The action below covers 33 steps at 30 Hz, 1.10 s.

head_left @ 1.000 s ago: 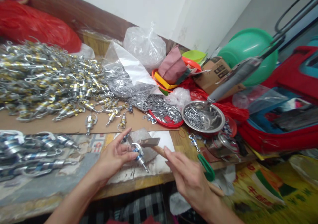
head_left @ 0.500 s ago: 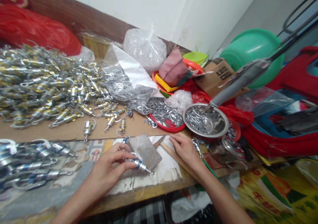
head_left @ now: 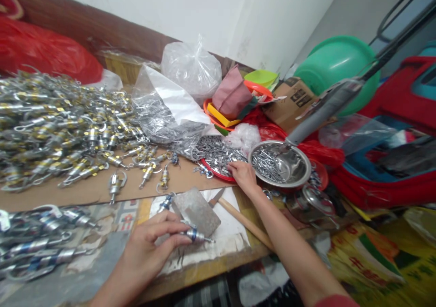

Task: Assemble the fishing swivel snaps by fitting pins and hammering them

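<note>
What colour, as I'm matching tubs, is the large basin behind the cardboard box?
The basin is green, clearest in the head view.

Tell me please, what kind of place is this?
Probably a small workshop: a heap of metal fittings, a metal bowl of pins, and a hammer share the bench.

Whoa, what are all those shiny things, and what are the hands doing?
The left hand holds a small silver and blue metal part near a metal block. The right hand is at the red tray of little metal pieces. A hammer lies beside the block. Silver and yellow parts are heaped on the left.
</note>
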### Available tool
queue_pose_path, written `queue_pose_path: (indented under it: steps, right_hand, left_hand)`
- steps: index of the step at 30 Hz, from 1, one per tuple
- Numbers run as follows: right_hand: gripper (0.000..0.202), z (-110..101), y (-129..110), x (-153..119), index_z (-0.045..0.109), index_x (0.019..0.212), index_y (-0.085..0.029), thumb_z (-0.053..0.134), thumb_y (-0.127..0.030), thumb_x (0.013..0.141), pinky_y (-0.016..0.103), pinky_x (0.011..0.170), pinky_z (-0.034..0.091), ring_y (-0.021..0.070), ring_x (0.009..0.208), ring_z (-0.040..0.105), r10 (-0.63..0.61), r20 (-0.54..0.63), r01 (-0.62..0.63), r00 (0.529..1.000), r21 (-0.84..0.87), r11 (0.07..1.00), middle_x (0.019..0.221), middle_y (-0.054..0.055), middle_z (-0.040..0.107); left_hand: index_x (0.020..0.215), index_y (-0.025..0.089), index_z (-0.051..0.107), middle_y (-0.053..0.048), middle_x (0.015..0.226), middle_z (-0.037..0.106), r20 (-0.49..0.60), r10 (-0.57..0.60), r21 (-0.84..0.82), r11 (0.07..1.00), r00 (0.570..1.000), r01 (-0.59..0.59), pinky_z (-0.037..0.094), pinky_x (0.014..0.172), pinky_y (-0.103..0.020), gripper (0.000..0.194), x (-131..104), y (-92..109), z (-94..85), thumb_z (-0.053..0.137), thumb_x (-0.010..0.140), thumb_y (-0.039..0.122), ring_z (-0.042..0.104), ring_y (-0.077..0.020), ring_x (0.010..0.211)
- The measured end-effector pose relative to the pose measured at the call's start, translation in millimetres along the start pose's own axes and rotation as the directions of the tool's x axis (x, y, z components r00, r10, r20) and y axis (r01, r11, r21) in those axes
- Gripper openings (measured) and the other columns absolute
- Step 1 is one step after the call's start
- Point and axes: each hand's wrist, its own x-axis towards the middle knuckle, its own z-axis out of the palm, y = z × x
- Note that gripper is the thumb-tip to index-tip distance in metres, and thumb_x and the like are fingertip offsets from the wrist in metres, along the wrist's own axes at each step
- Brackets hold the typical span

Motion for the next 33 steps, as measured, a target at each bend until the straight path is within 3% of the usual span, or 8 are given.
queue_pose_path:
  steps: [6, 10, 12, 14, 16, 21, 27, 33]
  right_hand:
    - [0.026, -10.5, 3.5, -8.0, 0.064, 0.1, -0.022, 0.055, -0.018, 0.076, 0.033, 0.082, 0.043, 0.0202, 0.089, 0.06, 0.068, -0.104, -0.048, 0.992, 0.191, 0.98, 0.093, 0.006, 0.068]
    - [0.034, -9.8, -32.2, -30.9, 0.058, 0.108, -0.013, 0.053, -0.023, 0.076, 0.029, 0.067, 0.051, 0.0163, 0.072, 0.064, 0.064, -0.092, -0.021, 0.994, 0.405, 0.914, 0.081, 0.006, 0.068]
    - [0.036, -9.7, -58.8, -55.1, 0.057, 0.107, -0.013, 0.058, -0.022, 0.072, 0.025, 0.063, 0.052, 0.014, 0.068, 0.064, 0.026, -0.034, -0.003, 0.999, 0.541, 0.841, 0.078, 0.003, 0.068]
    - [0.037, -10.7, -83.4, -82.4, 0.058, 0.104, -0.015, 0.062, -0.016, 0.067, 0.025, 0.064, 0.053, 0.0135, 0.067, 0.064, -0.047, 0.071, -0.025, 0.996, 0.775, 0.632, 0.074, 0.002, 0.067]
    - [0.035, -12.8, -100.9, -105.7, 0.06, 0.102, -0.019, 0.061, -0.011, 0.067, 0.025, 0.067, 0.053, 0.0125, 0.068, 0.063, -0.117, 0.071, 0.001, 0.991, 0.85, 0.526, 0.074, 0.0, 0.066]
    - [0.043, -16.4, -111.9, -126.9, 0.059, 0.106, -0.025, 0.057, -0.003, 0.068, 0.023, 0.067, 0.053, 0.0111, 0.067, 0.062, -0.233, -0.067, 0.185, 0.97, 0.825, 0.534, 0.075, -0.002, 0.065]
    - [0.046, -8.9, -106.5, -127.2, 0.057, 0.107, -0.025, 0.057, -0.001, 0.068, 0.021, 0.06, 0.054, 0.011, 0.066, 0.063, -0.219, -0.029, 0.116, 0.975, 0.912, 0.393, 0.073, -0.002, 0.066]
    - [0.04, -12.3, -103.7, -134.8, 0.052, 0.111, -0.023, 0.056, -0.008, 0.074, 0.024, 0.064, 0.055, 0.0124, 0.068, 0.064, -0.247, -0.066, 0.162, 0.967, 0.905, 0.394, 0.076, 0.0, 0.067]
  left_hand:
    - [0.071, 0.027, 0.075, -0.004, 0.072, 0.069, 0.039, -0.015, 0.01, 1.0, 0.999, 0.014, 0.046, 0.066, -0.03, 0.011, -1.1, -1.5, 1.8, 0.065, 0.065, 0.025, 0.062, -0.0221, 0.07]
    - [0.077, 0.027, 0.074, -0.004, 0.075, 0.07, 0.015, -0.047, 0.018, 0.999, 0.999, 0.047, 0.046, 0.069, -0.03, 0.015, -3.3, 0.1, 2.7, 0.066, 0.065, 0.026, 0.062, -0.0233, 0.075]
    - [0.085, 0.028, 0.073, -0.003, 0.076, 0.07, -0.037, -0.069, 0.032, 0.997, 0.997, 0.07, 0.046, 0.07, -0.03, 0.022, -4.4, 0.9, 3.5, 0.068, 0.063, 0.027, 0.062, -0.0236, 0.076]
    - [0.09, 0.028, 0.071, -0.002, 0.075, 0.071, -0.073, -0.083, 0.039, 0.995, 0.994, 0.086, 0.046, 0.069, -0.03, 0.028, -5.2, 1.6, 4.0, 0.07, 0.061, 0.027, 0.062, -0.0235, 0.076]
    - [0.09, 0.029, 0.071, -0.002, 0.075, 0.071, -0.08, -0.083, 0.034, 0.996, 0.993, 0.086, 0.046, 0.069, -0.03, 0.03, -5.7, 2.9, 3.8, 0.071, 0.06, 0.026, 0.062, -0.0229, 0.074]
    - [0.084, 0.026, 0.073, -0.003, 0.072, 0.071, -0.07, -0.039, 0.049, 0.998, 0.997, 0.042, 0.046, 0.067, -0.029, 0.023, -7.0, 7.8, 0.5, 0.069, 0.062, 0.023, 0.062, -0.022, 0.07]
    - [0.078, 0.028, 0.074, -0.003, 0.076, 0.07, 0.047, 0.017, -0.023, 1.0, 0.999, -0.016, 0.045, 0.067, -0.027, 0.016, -9.6, 5.8, 0.7, 0.062, 0.069, 0.021, 0.062, -0.0194, 0.073]
    - [0.073, 0.026, 0.074, -0.002, 0.07, 0.068, 0.037, -0.079, -0.127, 0.988, 0.996, 0.084, 0.045, 0.064, -0.026, 0.011, -11.5, 7.3, 3.5, 0.066, 0.066, 0.023, 0.061, -0.0175, 0.069]
